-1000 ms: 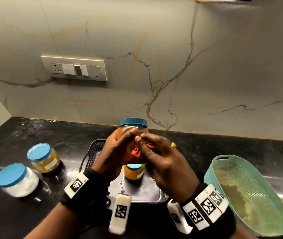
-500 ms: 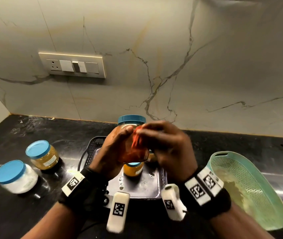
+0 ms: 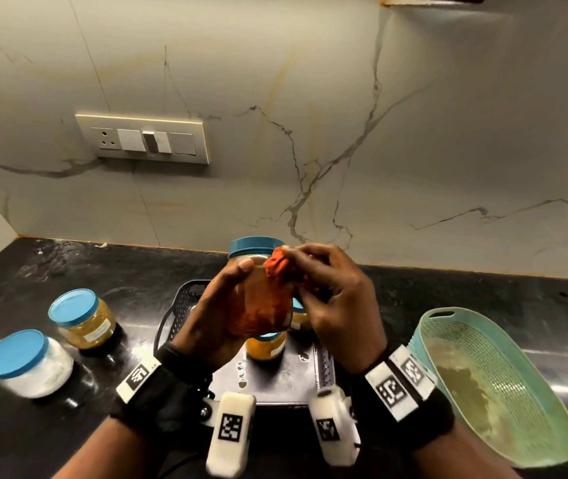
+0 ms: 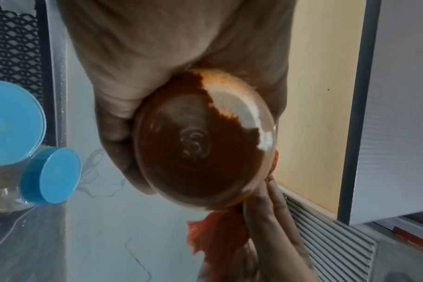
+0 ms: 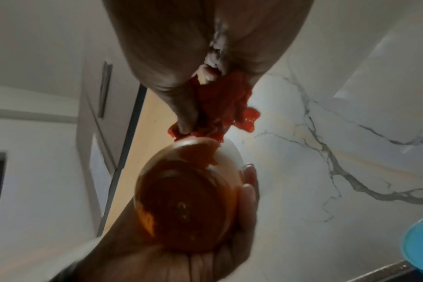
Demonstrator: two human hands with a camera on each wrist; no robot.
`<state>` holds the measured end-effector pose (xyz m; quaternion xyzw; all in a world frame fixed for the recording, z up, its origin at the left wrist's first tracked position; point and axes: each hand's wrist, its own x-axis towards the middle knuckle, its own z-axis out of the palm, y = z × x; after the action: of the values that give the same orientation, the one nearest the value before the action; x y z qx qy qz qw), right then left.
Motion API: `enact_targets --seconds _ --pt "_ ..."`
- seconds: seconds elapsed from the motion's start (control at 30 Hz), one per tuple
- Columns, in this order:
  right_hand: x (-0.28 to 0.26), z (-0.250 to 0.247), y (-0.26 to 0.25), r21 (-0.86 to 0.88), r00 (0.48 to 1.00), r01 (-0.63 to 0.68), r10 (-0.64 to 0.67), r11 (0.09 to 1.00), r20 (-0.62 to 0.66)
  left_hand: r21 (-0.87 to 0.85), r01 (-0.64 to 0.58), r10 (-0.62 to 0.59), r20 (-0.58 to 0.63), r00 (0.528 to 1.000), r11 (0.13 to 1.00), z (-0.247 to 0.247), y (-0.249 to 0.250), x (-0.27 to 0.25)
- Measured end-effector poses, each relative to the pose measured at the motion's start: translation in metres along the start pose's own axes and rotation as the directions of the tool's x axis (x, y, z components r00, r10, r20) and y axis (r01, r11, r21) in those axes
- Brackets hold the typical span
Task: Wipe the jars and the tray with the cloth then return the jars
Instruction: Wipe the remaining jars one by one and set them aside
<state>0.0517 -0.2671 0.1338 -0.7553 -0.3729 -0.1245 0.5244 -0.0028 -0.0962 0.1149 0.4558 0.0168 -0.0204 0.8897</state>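
Note:
My left hand (image 3: pixel 220 305) grips a blue-lidded jar of red powder (image 3: pixel 258 299) above the black tray (image 3: pixel 275 385); the jar's round bottom (image 4: pixel 200 141) fills the left wrist view. My right hand (image 3: pixel 327 292) holds a bunched orange cloth (image 3: pixel 281 266) against the jar's upper right side, just under the lid. The cloth (image 5: pixel 220 106) shows crumpled between the fingers in the right wrist view, touching the jar (image 5: pixel 188 194). A jar of yellow powder (image 3: pixel 265 345) stands on the tray under the hands. Another jar (image 3: pixel 298 314) is partly hidden behind my right hand.
Two blue-lidded jars stand on the black counter at the left: one with white contents (image 3: pixel 28 363), one with yellow-brown contents (image 3: pixel 84 318). A teal plastic basket (image 3: pixel 493 382) sits at the right. The marble wall with a switch plate (image 3: pixel 142 139) rises behind.
My right hand has moved the cloth up the jar's side, from its lower front to just below the lid. The left hand keeps holding the jar in the same place.

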Motion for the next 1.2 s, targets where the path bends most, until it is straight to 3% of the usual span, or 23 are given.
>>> enact_targets --seconds 0.1,0.2,0.4,0.63,0.77,0.93,1.0,1.13,1.2 --pt "-0.012 -0.002 -0.004 -0.033 0.976 0.097 -0.089 0.995 0.199 -0.004 -0.003 0.003 -0.028 1.000 1.000 -0.012 0.006 -0.002" --pt "-0.008 -0.006 -0.003 -0.108 0.948 0.194 -0.158 0.975 0.277 -0.021 0.019 -0.020 -0.042 0.999 1.000 -0.016 0.011 -0.005" --pt "0.006 -0.011 -0.012 -0.256 0.920 0.354 -0.286 0.899 0.269 -0.013 0.057 -0.057 0.012 0.998 0.998 -0.026 0.017 -0.012" --pt "0.013 0.032 -0.029 -0.221 0.951 0.308 -0.291 0.926 0.106 -0.018 0.029 -0.029 0.010 1.000 0.999 -0.048 0.037 -0.025" --pt "-0.005 0.065 -0.053 -0.266 0.901 0.427 -0.382 0.864 0.207 -0.086 0.045 -0.048 -0.037 0.998 0.995 -0.068 0.055 -0.036" --pt "0.037 0.082 -0.055 -0.163 0.978 0.206 -0.206 0.965 0.017 -0.075 0.057 -0.058 -0.014 0.998 0.996 -0.082 0.061 -0.050" --pt "0.034 0.092 -0.063 -0.148 0.972 0.235 -0.229 0.961 0.058 -0.103 0.037 -0.039 -0.016 0.999 0.994 -0.092 0.066 -0.052" --pt "0.009 0.109 -0.084 -0.163 0.884 0.434 -0.384 0.886 0.266 -0.164 0.060 -0.067 -0.042 0.997 0.985 -0.116 0.078 -0.057" --pt "0.020 0.111 -0.080 -0.137 0.931 0.346 -0.322 0.928 0.173 -0.212 0.031 -0.033 -0.007 0.999 0.977 -0.118 0.080 -0.058"
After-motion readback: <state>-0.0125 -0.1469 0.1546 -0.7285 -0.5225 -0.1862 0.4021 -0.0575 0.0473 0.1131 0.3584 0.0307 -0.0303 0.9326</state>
